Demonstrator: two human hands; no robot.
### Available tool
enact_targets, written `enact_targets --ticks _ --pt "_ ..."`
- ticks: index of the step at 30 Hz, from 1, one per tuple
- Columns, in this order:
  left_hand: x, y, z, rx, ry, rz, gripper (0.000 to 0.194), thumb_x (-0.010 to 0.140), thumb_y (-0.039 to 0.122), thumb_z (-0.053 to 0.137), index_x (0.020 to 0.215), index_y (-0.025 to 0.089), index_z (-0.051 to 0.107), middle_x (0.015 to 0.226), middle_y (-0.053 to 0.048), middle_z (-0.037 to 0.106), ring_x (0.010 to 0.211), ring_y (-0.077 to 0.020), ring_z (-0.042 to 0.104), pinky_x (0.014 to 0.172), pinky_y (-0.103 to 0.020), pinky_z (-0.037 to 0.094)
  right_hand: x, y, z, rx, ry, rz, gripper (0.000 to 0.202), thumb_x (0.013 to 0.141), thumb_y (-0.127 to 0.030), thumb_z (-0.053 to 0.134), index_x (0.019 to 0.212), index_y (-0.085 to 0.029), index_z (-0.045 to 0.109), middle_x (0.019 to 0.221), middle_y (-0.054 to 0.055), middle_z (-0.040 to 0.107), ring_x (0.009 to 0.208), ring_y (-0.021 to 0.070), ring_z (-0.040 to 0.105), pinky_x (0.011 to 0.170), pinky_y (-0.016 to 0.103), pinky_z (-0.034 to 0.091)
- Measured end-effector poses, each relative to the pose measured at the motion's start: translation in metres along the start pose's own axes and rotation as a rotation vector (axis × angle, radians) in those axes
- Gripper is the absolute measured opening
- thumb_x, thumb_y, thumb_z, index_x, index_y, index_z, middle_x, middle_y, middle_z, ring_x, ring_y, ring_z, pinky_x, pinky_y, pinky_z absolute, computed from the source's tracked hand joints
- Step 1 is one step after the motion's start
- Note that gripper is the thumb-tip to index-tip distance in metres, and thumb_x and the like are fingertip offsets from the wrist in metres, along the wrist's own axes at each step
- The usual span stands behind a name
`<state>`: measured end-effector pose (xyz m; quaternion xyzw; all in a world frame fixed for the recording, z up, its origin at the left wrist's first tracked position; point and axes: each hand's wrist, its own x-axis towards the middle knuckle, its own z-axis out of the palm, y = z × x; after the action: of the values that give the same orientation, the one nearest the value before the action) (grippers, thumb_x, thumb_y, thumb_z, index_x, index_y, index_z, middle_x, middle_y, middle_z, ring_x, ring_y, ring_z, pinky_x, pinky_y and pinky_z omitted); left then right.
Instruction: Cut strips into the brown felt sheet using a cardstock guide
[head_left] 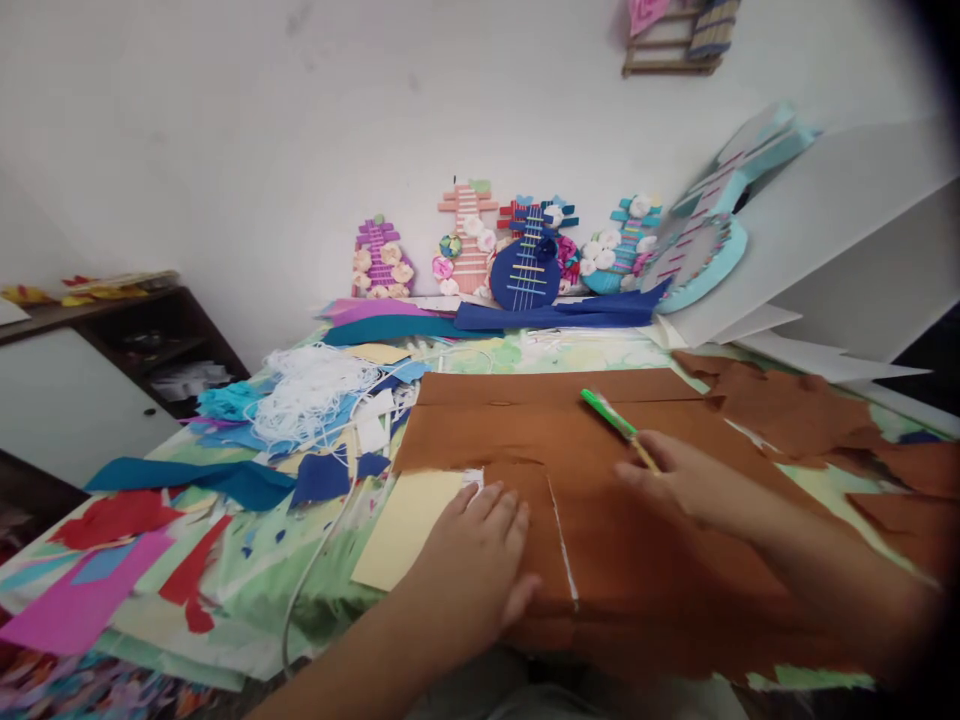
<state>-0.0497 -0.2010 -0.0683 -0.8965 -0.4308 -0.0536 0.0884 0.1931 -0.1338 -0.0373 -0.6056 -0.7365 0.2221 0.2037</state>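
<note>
Currently | brown sheet, creased | left hand flat atop | right hand gripping green tool

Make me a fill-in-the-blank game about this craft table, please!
1. The green tool is held in the person's ____ hand.
2. The left hand lies with its palm facing ____.
3. The big sheet beneath both hands is coloured ____.
4. The tangled string is coloured ____.

Missing words: right; down; brown; white.
</note>
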Motion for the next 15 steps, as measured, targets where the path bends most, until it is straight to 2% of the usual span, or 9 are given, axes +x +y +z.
enact_targets --ticks 2,5,7,9,12,15 --pt "0.002 0.009 0.001 -0.102 -0.045 -0.062 0.077 0.078 0.065 0.032 0.128 0.007 0.033 0.133 -0.017 0.031 0.122 -0.0306 0.023 0.098 -0.045 0.019 0.013 -0.019 0.017 -0.157 -0.054 -0.081 0.029 0.07 -0.049 0.049 0.071 -0.02 0.047 0.068 0.004 0.058 0.06 0.0182 0.055 0.052 0.028 0.04" --pt "0.011 0.017 0.003 -0.185 -0.08 -0.177 0.084 0.077 0.07 0.022 0.133 0.007 0.022 0.138 -0.016 0.015 0.126 -0.0294 0.007 0.1 -0.047 0.012 0.044 -0.046 0.04 -0.357 -0.053 -0.202 0.031 0.073 -0.048 0.045 0.076 -0.018 0.048 0.082 0.009 0.06 0.079 0.0234 0.056 0.064 0.031 0.041" --pt "0.02 0.019 0.005 -0.212 -0.111 -0.255 0.083 0.078 0.068 0.02 0.133 0.006 0.02 0.138 -0.016 0.013 0.126 -0.0287 0.003 0.1 -0.048 0.009 0.067 -0.059 0.054 -0.417 -0.081 -0.218 0.038 0.071 -0.052 0.046 0.083 -0.016 0.05 0.09 0.013 0.06 0.087 0.0255 0.055 0.07 0.032 0.041" --pt "0.027 0.019 0.008 -0.231 -0.142 -0.296 0.083 0.078 0.067 0.02 0.133 0.004 0.02 0.138 -0.017 0.014 0.126 -0.0285 0.003 0.1 -0.048 0.008 0.086 -0.067 0.066 -0.435 -0.11 -0.236 0.049 0.063 -0.056 0.053 0.088 -0.015 0.05 0.097 0.015 0.059 0.094 0.0272 0.053 0.075 0.032 0.041" --pt "0.03 0.02 0.015 -0.249 -0.174 -0.297 0.085 0.077 0.067 0.021 0.131 0.002 0.023 0.137 -0.019 0.015 0.126 -0.0295 0.004 0.1 -0.048 0.009 0.104 -0.069 0.078 -0.45 -0.161 -0.262 0.064 0.049 -0.058 0.064 0.092 -0.013 0.051 0.101 0.017 0.057 0.098 0.0294 0.051 0.079 0.033 0.04" --pt "0.025 0.022 0.018 -0.248 -0.174 -0.268 0.087 0.076 0.068 0.025 0.131 0.001 0.024 0.136 -0.021 0.014 0.125 -0.0317 0.006 0.1 -0.048 0.011 0.112 -0.066 0.081 -0.448 -0.176 -0.268 0.069 0.045 -0.058 0.066 0.094 -0.012 0.052 0.101 0.018 0.057 0.099 0.0302 0.05 0.081 0.034 0.04"
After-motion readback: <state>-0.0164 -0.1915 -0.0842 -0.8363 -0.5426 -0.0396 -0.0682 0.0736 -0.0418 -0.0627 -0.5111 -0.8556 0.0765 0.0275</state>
